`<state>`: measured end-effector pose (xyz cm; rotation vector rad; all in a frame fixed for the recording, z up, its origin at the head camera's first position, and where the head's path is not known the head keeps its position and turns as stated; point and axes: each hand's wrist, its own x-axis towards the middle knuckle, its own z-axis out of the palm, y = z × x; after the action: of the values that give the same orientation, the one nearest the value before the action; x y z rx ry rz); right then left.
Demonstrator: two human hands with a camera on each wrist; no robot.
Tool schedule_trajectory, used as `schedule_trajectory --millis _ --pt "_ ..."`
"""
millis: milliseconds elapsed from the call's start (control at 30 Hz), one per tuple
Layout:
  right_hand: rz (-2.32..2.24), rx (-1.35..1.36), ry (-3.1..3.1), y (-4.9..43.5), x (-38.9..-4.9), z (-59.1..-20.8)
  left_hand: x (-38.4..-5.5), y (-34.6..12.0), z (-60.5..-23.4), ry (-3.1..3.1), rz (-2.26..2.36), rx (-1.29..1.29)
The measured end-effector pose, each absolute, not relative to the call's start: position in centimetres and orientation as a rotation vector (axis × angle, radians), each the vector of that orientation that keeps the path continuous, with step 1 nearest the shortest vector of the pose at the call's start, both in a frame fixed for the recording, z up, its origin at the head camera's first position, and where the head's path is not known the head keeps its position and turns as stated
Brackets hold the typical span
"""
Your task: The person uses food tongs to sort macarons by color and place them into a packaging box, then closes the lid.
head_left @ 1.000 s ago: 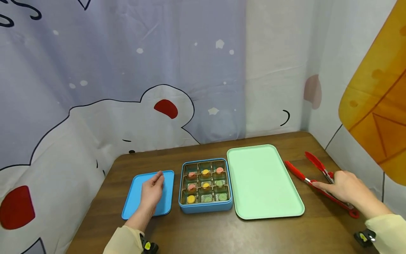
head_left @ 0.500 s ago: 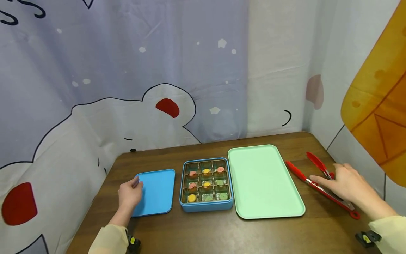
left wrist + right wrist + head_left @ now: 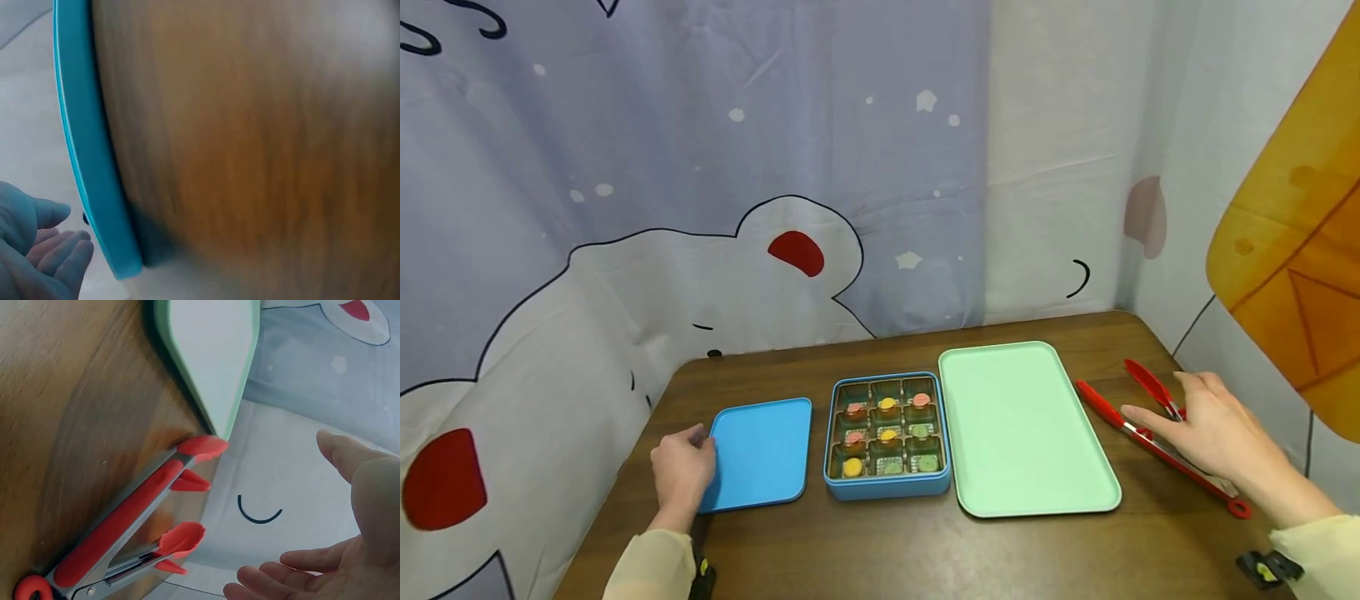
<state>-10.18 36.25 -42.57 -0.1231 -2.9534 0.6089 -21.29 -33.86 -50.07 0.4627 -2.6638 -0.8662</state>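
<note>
In the head view, my left hand [image 3: 682, 472] is at the left edge of a flat blue lid or tray [image 3: 767, 450]. The left wrist view shows its thumb and loosely bent fingers apart, beside the raised blue rim [image 3: 94, 144]; contact is unclear. My right hand [image 3: 1221, 433] hovers over red-and-steel kitchen tongs [image 3: 1180, 458], which lie spread on the table. Its thumb and fingers are extended and hold nothing, as the right wrist view shows above the tongs [image 3: 119, 525].
Between the blue piece and a pale green tray [image 3: 1026, 433] stands a blue box [image 3: 887, 486]. Its gold divided insert holds small pink, yellow and green round pieces. Printed curtains [image 3: 887, 167] border the wooden table [image 3: 925, 550] at the back and sides.
My left hand has moved left from over the blue piece to its left edge. My right hand has lifted slightly off the tongs, and its fingers have spread.
</note>
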Motion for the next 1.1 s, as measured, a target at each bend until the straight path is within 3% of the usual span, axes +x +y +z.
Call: schedule_trajectory --millis 767,1100 --pt "0.652 -0.023 -2.845 34.9 -9.6 -42.1 -21.4 -35.1 -50.9 -2.552 -1.179 0.714" --pt "0.644 -0.003 -2.862 34.7 -9.9 -42.0 -21.1 -35.7 -51.3 -2.494 -1.219 0.712"
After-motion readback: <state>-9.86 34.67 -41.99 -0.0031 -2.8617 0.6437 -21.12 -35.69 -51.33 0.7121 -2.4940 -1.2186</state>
